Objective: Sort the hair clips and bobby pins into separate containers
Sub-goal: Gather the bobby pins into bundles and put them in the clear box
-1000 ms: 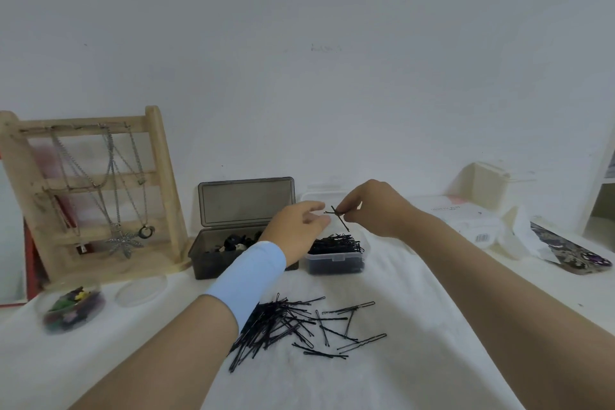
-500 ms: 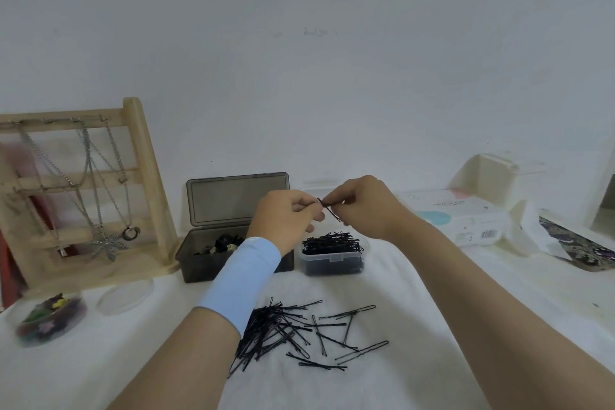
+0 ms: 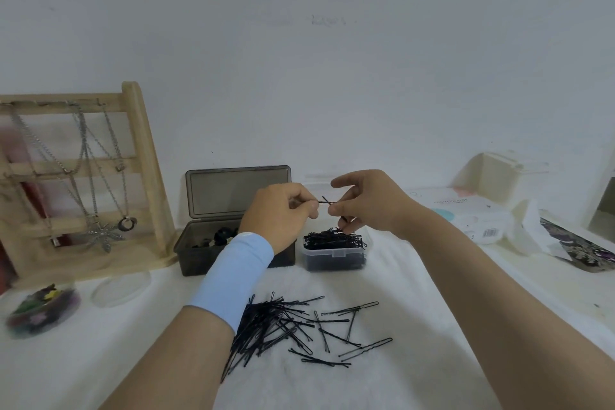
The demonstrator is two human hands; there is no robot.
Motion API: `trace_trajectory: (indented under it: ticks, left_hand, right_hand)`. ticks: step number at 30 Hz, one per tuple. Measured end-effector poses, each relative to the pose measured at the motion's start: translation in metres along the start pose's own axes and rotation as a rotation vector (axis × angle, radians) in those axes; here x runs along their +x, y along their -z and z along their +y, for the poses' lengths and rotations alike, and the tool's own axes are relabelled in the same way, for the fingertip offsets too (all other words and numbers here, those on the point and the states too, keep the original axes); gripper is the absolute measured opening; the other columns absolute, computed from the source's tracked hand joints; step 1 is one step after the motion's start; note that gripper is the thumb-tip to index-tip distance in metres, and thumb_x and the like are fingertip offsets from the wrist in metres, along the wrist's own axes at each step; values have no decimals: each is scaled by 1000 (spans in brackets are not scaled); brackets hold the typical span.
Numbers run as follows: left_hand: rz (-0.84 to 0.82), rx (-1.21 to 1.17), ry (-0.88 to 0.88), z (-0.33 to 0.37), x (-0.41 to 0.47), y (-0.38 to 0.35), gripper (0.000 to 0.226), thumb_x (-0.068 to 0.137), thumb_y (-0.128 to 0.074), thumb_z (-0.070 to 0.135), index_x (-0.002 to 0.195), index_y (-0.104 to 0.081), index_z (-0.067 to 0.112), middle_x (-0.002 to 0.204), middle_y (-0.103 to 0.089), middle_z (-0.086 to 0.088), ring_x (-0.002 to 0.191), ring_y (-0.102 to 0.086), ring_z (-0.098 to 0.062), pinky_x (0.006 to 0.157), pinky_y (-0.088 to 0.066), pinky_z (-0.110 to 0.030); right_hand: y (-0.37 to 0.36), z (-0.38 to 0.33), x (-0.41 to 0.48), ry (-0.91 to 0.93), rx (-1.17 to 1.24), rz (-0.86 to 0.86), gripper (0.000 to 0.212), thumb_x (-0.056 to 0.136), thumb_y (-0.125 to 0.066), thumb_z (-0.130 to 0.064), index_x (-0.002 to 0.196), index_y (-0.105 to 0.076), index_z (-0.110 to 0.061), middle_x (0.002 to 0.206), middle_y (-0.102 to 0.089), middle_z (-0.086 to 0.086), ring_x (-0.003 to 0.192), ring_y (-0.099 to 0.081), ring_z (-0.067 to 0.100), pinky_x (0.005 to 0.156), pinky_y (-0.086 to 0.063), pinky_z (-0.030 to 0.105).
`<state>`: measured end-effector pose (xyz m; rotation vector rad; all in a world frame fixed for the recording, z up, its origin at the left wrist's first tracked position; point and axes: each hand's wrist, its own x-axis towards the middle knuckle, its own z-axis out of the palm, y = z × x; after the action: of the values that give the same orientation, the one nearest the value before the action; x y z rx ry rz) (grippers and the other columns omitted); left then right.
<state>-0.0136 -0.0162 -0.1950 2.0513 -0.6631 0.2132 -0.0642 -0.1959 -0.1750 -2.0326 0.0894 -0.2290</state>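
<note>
On the white counter point(image 3: 416, 326), loose bobby pins point(image 3: 276, 323) lay at 6 o'clock; left hand point(image 3: 276, 213) and right hand point(image 3: 369, 203) pinched one pin point(image 3: 324, 201) above the 12 o'clock clear box point(image 3: 332, 255), seemingly untangling it before dropping

Soft even light, blurred warped edges

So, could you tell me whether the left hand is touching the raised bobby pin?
Touching. The head view shows the left hand pinching one end of the bobby pin, while the right hand pinches the other end.
</note>
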Motion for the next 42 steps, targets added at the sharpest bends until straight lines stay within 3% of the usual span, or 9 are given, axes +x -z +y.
trace_trajectory:
  ticks: [4, 9, 14, 19, 23, 31, 34, 38, 42]
  left_hand:
    - [49, -21, 28, -7, 1, 8, 17, 93, -65, 19, 77, -69, 24, 72, -73, 16, 60, -65, 1, 58, -44, -14]
    - [60, -43, 32, -7, -1, 5, 17, 91, -65, 19, 75, -70, 24, 72, -73, 15, 61, -63, -4, 66, -52, -24]
    - [15, -216, 36, -6, -2, -4, 16, 92, -66, 15, 81, -72, 25, 75, -74, 8, 66, -66, -9, 64, -55, -28]
    - [-67, -90, 50, -9, 0, -3, 18, 91, -65, 22, 79, -77, 28, 74, -71, 14, 74, -65, -8, 73, -53, -26]
    - [26, -61, 18, -5, 3, -1, 15, 94, -62, 28, 101, -74, 32, 92, -70, 16, 90, -65, -6, 83, -52, -25]
    - [12, -143, 31, 2, 6, 2, 13, 89, -70, 14, 82, -74, 24, 74, -68, 8, 65, -65, -12, 74, -62, -42]
    - [-55, -45, 28, 1, 6, 4, 12, 93, -64, 18, 85, -68, 25, 78, -63, 7, 64, -62, -13, 70, -59, -38]
    - [-10, -201, 151, -2, 5, 8, 13, 99, -53, 14, 91, -63, 15, 82, -60, -2, 49, -54, -6, 46, -47, -19]
    - [-21, -264, 225, 0, 3, 1, 16, 100, -51, 11, 86, -60, 13, 74, -56, -3, 38, -50, 1, 40, -41, -15]
  right_hand:
    - [4, 1, 1, -32, -101, 121, 38, 80, -77, -6, 115, -63, -11, 76, -74, 14, 63, -72, 29, 67, -63, 37]
    - [-9, -5, -4, 7, -95, 83, 12, 81, -77, -7, 92, -74, -9, 74, -71, 6, 56, -64, 15, 55, -55, 28]
    - [-17, -5, -5, 3, 200, 33, 48, 77, -83, -1, 117, -57, -10, 77, -69, 10, 56, -64, 18, 56, -58, 30]
    - [-16, -3, -5, -14, 221, 38, 31, 79, -83, -6, 105, -68, -1, 75, -69, 7, 59, -63, 17, 64, -63, 37]
    - [-12, -1, -3, 36, 10, 56, 10, 80, -81, -5, 88, -77, -10, 78, -71, 7, 63, -58, 15, 72, -61, 40]
    - [-12, -5, -3, 173, -234, 65, 8, 83, -78, -12, 89, -80, -17, 45, -55, -26, 42, -48, -4, 46, -33, 6]
    - [-9, -5, -5, 224, -369, 13, 8, 84, -78, -11, 87, -80, -18, 51, -59, -26, 48, -51, -10, 50, -35, 5]
    - [-1, 0, -2, 152, -444, -54, 14, 80, -80, -15, 84, -80, -28, 79, -74, -15, 60, -58, -6, 61, -47, 13]
    - [4, 1, 0, 148, -479, -73, 17, 80, -80, -16, 82, -79, -32, 79, -73, -16, 64, -60, 1, 61, -49, 19]
